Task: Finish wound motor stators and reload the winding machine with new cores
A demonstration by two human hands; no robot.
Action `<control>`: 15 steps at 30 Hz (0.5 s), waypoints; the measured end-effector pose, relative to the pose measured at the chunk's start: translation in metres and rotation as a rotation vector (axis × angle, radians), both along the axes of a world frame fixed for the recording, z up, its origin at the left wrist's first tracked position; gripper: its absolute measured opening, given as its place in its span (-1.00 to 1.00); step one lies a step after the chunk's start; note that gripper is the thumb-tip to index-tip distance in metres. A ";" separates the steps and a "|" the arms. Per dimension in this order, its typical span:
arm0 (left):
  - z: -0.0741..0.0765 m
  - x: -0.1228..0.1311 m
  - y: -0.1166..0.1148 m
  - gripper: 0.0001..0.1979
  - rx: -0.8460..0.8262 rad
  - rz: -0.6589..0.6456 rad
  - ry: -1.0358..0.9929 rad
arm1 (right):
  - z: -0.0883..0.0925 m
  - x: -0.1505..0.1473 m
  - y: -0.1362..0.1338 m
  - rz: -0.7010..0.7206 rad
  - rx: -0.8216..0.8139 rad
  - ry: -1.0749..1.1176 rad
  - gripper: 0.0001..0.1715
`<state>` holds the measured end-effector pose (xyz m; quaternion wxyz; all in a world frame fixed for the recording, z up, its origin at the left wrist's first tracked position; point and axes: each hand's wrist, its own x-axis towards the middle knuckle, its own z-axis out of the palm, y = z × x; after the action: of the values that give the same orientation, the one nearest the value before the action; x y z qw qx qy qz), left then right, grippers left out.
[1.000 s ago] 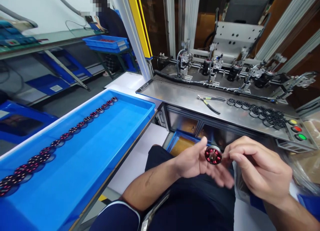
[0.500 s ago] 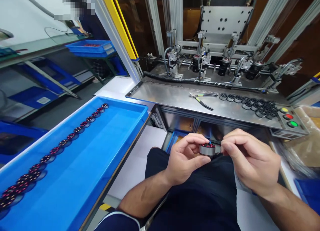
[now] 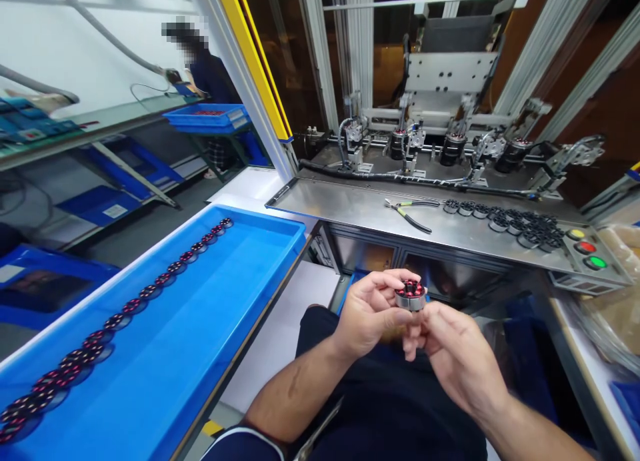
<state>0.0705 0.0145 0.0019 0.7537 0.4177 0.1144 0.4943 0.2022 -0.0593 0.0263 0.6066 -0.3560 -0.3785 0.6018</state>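
Note:
A small round motor part (image 3: pixel 411 294) with red windings on top and a silver rim sits between both my hands, above my lap. My left hand (image 3: pixel 367 312) pinches it from the left with thumb and fingers curled round its rim. Under and to the right of it, my right hand (image 3: pixel 450 354) is closed, its fingers pressed against the part's lower side. On the left stands a blue tray (image 3: pixel 210 314) that holds a long diagonal row of similar red-wound parts (image 3: pixel 125 308).
A steel shelf (image 3: pixel 360 208) ahead carries pliers (image 3: pixel 407 214) and several black ring parts (image 3: pixel 520 221). Yellow, red and green buttons (image 3: pixel 585 248) sit at its right end. Machine fixtures (image 3: pixel 450 144) stand behind. Another person (image 3: pixel 207 74) stands far left by a blue bin (image 3: pixel 210 118).
The motor part turned from facing me to lying flat with windings up. My right hand moved from the part's right side to beneath it, closer to my left hand.

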 end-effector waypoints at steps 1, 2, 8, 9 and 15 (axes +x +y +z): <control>-0.001 -0.001 0.000 -0.65 0.016 0.001 0.010 | 0.001 0.001 0.000 0.037 0.019 0.032 -0.62; -0.001 -0.001 0.000 -0.65 0.039 0.002 0.026 | 0.001 0.001 0.001 0.071 0.042 0.057 -0.57; -0.002 -0.007 0.004 -0.52 0.317 0.098 0.166 | -0.007 0.003 0.006 0.094 0.096 -0.012 -0.65; -0.001 -0.010 0.004 -0.37 0.365 0.184 0.217 | -0.010 0.005 0.006 0.021 0.128 -0.093 -0.66; 0.014 -0.024 -0.005 -0.39 0.484 0.209 0.603 | -0.023 0.022 0.008 -0.394 0.629 -0.857 -0.46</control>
<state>0.0466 0.0098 0.0157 0.5118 0.6956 0.2529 0.4361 0.2240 -0.0513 0.0028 0.5766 -0.4344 -0.6782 0.1372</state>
